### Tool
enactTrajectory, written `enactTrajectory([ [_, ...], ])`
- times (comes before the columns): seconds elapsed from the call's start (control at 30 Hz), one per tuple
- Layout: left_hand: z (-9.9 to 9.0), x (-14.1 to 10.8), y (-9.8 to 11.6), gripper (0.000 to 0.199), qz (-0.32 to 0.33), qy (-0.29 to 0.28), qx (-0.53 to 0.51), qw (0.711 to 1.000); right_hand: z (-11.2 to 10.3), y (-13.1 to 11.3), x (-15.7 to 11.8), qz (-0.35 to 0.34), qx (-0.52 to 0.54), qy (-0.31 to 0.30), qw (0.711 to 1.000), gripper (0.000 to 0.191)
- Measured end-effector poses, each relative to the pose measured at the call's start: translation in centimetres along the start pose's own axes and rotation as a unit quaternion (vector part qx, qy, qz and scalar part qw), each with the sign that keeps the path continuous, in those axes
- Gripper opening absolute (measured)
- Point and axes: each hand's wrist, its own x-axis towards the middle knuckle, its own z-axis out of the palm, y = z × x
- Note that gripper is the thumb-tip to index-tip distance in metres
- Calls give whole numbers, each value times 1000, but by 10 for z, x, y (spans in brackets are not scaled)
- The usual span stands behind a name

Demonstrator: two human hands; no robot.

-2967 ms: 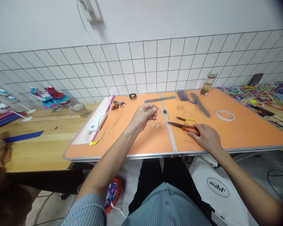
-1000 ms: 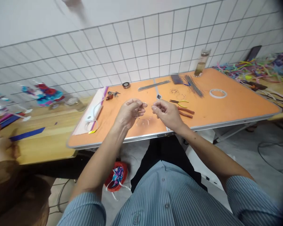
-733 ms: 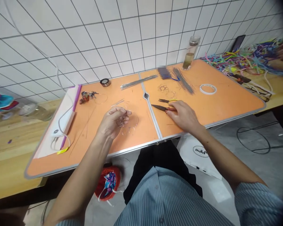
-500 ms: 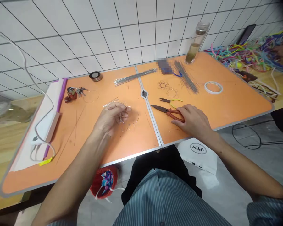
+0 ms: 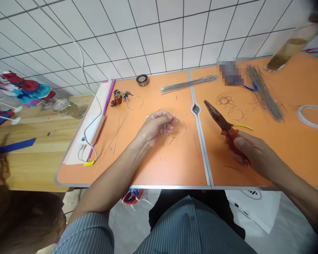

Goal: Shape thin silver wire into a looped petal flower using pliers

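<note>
The left hand [image 5: 160, 127] pinches a thin wire ring [image 5: 186, 128] between thumb and forefinger, over the orange table [image 5: 159, 169], left of its metal seam and nearer the front edge than the back. The ring is fine, shiny wire, bent round, with small loops along its near side; the fingers hide part of it. Well apart from that, the right hand [image 5: 257, 151] is clamped around the red grips of some pliers [image 5: 222, 123], right of the seam. Their steel is dark and worn, the tapered nose points to the table's far edge and a little left, and the long axis slants back toward the near right corner.

The pliers block most of a yellow-handled tool [image 5: 242, 126]. Just beyond lie a wire flower [image 5: 224, 101] and another looped ring [image 5: 236, 113]. A straight wire bundle [image 5: 189, 84] crosses the seam near the far edge; a darker bundle [image 5: 266, 93] lies to its right. A roll of tape [image 5: 142, 80] sits by the far edge, with keys [image 5: 125, 96] toward the far left corner and a white power strip [image 5: 94, 130] along the left edge.
</note>
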Motion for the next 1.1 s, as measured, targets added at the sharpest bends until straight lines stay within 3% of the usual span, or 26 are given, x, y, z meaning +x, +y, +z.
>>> enactTrajectory([
  [0.03,-1,0,0,26,0,-2,-1,1000,2,-6,9,37,90,-74,993,46],
  [0.1,-1,-2,1,27,4,0,0,1000,7,-19,26,74,156,-151,973,48],
  [0.3,-4,-4,7,27,31,21,-1,999,15,-44,68,-35,7,-111,993,39],
  [0.43,-8,-5,11,26,36,14,-30,999,14,-44,80,-44,-62,-103,992,39],
  [0.73,-6,-9,25,19,-18,-21,-185,982,19,-53,96,-55,-13,-171,984,49],
  [1.1,-8,-12,25,13,-50,-99,-240,965,23,-42,107,-115,-12,-197,973,43],
])
